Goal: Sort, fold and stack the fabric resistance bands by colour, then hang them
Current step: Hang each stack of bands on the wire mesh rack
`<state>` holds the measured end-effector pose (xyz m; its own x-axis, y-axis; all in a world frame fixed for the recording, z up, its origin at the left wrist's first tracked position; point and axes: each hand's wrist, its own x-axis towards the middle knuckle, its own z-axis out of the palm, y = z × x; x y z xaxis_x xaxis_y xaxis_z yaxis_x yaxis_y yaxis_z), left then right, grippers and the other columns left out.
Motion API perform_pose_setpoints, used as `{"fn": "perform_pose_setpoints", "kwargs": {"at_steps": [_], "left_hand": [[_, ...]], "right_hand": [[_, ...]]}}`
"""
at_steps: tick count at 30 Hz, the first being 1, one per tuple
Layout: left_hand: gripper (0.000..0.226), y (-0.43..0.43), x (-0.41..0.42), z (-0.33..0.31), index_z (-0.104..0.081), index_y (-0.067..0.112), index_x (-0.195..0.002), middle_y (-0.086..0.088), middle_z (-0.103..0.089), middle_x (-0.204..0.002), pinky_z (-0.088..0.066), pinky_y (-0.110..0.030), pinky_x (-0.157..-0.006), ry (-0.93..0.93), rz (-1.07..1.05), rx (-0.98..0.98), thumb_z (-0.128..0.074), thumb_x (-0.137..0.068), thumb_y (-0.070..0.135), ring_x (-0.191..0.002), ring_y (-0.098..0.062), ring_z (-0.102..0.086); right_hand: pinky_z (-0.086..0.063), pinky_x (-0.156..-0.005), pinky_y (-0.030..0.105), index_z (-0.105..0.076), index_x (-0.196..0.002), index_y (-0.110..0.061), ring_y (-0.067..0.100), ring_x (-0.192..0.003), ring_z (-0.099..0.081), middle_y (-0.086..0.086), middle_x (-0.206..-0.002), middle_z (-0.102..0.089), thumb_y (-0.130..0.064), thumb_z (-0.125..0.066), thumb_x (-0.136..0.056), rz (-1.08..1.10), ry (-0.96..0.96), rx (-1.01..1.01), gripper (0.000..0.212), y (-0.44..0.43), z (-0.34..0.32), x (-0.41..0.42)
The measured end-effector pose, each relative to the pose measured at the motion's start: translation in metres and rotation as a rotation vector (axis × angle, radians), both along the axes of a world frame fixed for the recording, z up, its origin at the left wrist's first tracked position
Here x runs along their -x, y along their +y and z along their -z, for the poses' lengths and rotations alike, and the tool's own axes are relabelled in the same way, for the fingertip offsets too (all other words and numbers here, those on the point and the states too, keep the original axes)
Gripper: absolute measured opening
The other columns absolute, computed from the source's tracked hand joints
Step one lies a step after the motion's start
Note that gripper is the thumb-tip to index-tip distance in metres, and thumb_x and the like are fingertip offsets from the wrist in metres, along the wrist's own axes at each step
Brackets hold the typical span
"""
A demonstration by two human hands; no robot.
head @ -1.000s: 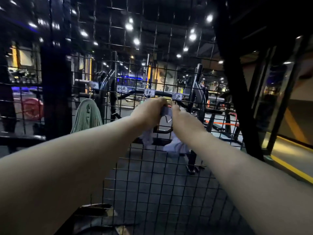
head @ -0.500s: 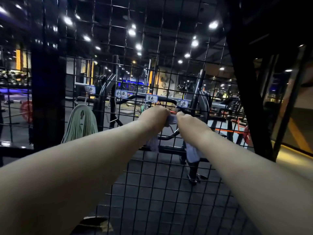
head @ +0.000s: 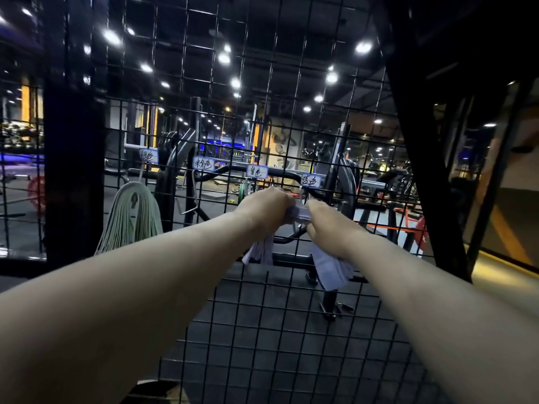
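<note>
A bundle of pale lilac-blue fabric bands [head: 299,212] is held up against a black wire mesh panel [head: 262,330]. Each grip is closed around it: the left hand [head: 267,205] and the right hand [head: 323,218] are set close together, knuckles toward the camera, and the bundle's folded ends are seen hanging below both hands. The bundle is placed just under a small handwritten label [head: 310,180], the rightmost of four labels fixed in a row along the mesh. Whether a hook is engaged cannot be told, as that spot is hidden by the hands. Well to the left, under the first label [head: 148,156], a bundle of pale green bands [head: 132,217] is hung on the mesh. Both bare forearms are stretched forward from the bottom corners. Through the mesh a dim gym is seen: black rubber floor tiles [head: 277,360], weight machines, red weight plates, round ceiling lights, and yellow strips along the walls.
</note>
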<state>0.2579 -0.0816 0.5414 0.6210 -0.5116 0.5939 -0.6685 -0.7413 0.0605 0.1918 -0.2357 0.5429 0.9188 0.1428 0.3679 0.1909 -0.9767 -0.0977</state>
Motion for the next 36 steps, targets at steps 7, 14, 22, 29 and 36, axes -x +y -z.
{"fn": "perform_pose_setpoints", "kwargs": {"at_steps": [7,14,22,29,36], "left_hand": [[0.012,-0.006,-0.005,0.006,-0.067,0.029,-0.088,0.005,-0.056,-0.1,-0.048,-0.028,-0.068,-0.004,0.007,-0.077,-0.063,-0.092,0.039,-0.084,-0.013,-0.059],[0.019,-0.013,-0.007,0.015,-0.069,0.023,-0.1,-0.001,-0.059,-0.107,-0.05,-0.032,-0.075,-0.108,-0.018,-0.031,-0.056,-0.094,0.034,-0.094,-0.023,-0.061],[0.024,-0.015,-0.011,0.04,-0.066,0.02,-0.1,-0.002,-0.06,-0.114,-0.048,-0.037,-0.082,-0.228,-0.004,0.114,-0.056,-0.092,0.04,-0.103,-0.025,-0.059],[0.022,-0.014,-0.008,0.04,-0.066,0.018,-0.103,-0.002,-0.063,-0.111,-0.047,-0.035,-0.077,-0.219,-0.003,0.192,-0.055,-0.093,0.035,-0.101,-0.025,-0.06],[0.014,-0.014,-0.008,0.039,-0.068,0.02,-0.092,0.002,-0.058,-0.104,-0.041,-0.028,-0.064,-0.12,-0.004,0.276,-0.062,-0.09,0.032,-0.088,-0.019,-0.061]], "right_hand": [[-0.047,-0.089,0.039,-0.033,-0.143,-0.018,0.029,-0.107,-0.056,0.01,-0.137,-0.043,-0.008,-0.04,-0.098,0.009,0.022,-0.008,0.047,-0.002,0.013,-0.005],[-0.045,-0.065,0.039,-0.033,-0.123,-0.018,0.027,-0.078,-0.057,0.006,-0.1,-0.053,-0.013,-0.039,-0.098,0.041,-0.022,-0.103,0.026,-0.005,0.011,-0.004],[-0.041,-0.082,0.036,-0.035,-0.129,-0.022,0.024,-0.108,-0.049,0.002,-0.127,-0.044,-0.013,-0.051,-0.092,0.005,-0.112,-0.277,0.041,-0.007,0.039,-0.014],[-0.037,-0.108,0.042,-0.032,-0.146,-0.016,0.028,-0.13,-0.041,0.008,-0.146,-0.037,-0.015,-0.044,-0.096,0.036,-0.138,-0.244,0.051,-0.004,0.038,-0.016],[-0.038,-0.095,0.039,-0.031,-0.142,-0.02,0.033,-0.116,-0.046,0.01,-0.133,-0.039,0.003,-0.043,-0.089,0.164,-0.236,0.05,0.059,0.004,0.04,-0.014]]}}
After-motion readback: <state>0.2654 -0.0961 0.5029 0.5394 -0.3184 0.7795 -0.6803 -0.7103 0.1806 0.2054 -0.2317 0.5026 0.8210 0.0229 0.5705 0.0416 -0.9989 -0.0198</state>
